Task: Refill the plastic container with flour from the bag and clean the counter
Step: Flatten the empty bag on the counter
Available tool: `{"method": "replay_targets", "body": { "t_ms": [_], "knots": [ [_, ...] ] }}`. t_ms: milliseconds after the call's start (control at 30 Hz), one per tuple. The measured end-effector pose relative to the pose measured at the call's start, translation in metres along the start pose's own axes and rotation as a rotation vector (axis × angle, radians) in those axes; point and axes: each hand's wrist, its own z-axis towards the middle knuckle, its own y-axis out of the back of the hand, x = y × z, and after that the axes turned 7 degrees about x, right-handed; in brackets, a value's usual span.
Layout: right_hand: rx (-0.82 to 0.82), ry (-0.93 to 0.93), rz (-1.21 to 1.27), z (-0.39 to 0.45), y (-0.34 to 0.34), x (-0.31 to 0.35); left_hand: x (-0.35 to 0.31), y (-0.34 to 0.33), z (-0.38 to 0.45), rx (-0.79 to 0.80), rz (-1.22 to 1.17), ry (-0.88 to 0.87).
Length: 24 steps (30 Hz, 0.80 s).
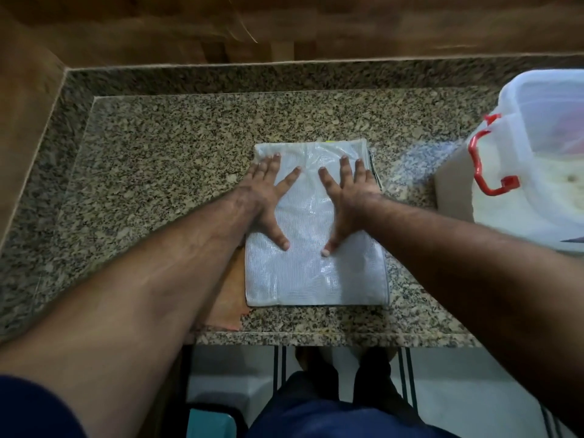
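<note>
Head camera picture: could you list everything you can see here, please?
Flat white woven plastic bag: one, white, lying at the middle of the counter.
Clear plastic container with red latches: one, translucent, right edge, lid on, pale contents inside.
Speckled granite counter: one, brown and black, filling the view.
Dusting of white powder: one patch, between bag and container.
Orange flat thing: one, beside the bag under the left arm; I cannot tell what.
Left hand: flat on the bag, fingers spread.
Right hand: flat on the bag.
</note>
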Motion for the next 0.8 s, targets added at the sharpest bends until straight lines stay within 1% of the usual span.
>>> {"method": "replay_targets", "body": {
  "t_ms": [67,200,267,300,367,467,500,567,600,633,700,800],
  "knots": [
    [0.034,-0.017,-0.041,-0.008,0.001,-0.001,-0.002,0.005,-0.008,0.038,0.073,0.022],
    [0.042,-0.056,-0.124,-0.037,0.001,-0.003,-0.017,0.014,-0.034,0.079,0.174,0.071],
    [0.032,-0.051,-0.116,-0.054,0.004,-0.005,-0.025,0.018,-0.046,0.069,0.194,0.054],
    [0.022,-0.047,-0.100,-0.062,0.006,-0.008,-0.030,0.022,-0.051,0.033,0.192,0.027],
    [-0.009,-0.037,-0.042,-0.084,0.019,-0.019,-0.047,0.038,-0.062,-0.105,0.132,-0.044],
    [-0.022,0.039,0.157,-0.128,0.060,-0.044,-0.077,0.076,-0.083,-0.406,-0.019,-0.100],
    [-0.037,0.067,0.157,-0.143,0.076,-0.054,-0.088,0.091,-0.089,-0.511,-0.055,-0.108],
    [-0.109,0.050,0.038,-0.173,0.105,-0.079,-0.111,0.121,-0.103,-0.676,-0.133,-0.120],
    [-0.186,0.031,-0.041,-0.187,0.119,-0.095,-0.125,0.137,-0.111,-0.734,-0.174,-0.130],
    [-0.259,0.011,-0.060,-0.197,0.129,-0.114,-0.140,0.150,-0.118,-0.777,-0.222,-0.139],
    [-0.375,-0.016,-0.018,-0.216,0.142,-0.161,-0.176,0.175,-0.133,-0.846,-0.314,-0.190],
    [-0.455,-0.091,0.108,-0.248,0.142,-0.239,-0.240,0.195,-0.150,-0.898,-0.369,-0.373]
  ]
}}
